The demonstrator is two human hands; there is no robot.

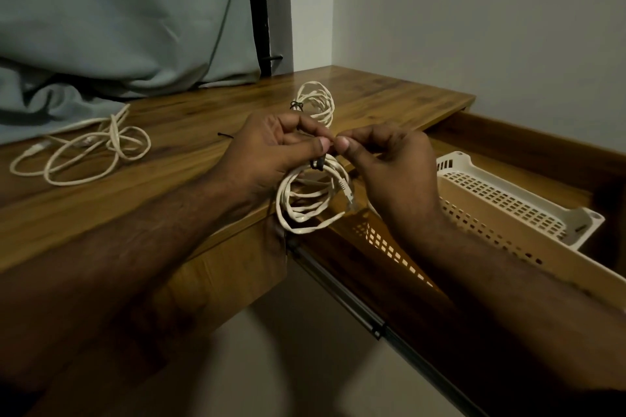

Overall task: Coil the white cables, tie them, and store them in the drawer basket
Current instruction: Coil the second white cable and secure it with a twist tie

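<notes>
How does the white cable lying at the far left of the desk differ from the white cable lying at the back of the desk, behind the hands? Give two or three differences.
The left cable sprawls in loose, uneven loops; the back cable is wound into a compact coil.
The left cable has no tie; the back cable is bound with a dark tie.
The left cable's ends lie free; the back cable's are gathered in.
Both are white and rest on the wooden desk, outside the basket.

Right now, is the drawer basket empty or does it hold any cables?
Empty as far as visible: the drawer basket shows only bare floor. Its near end is hidden behind the right hand and forearm.
</notes>
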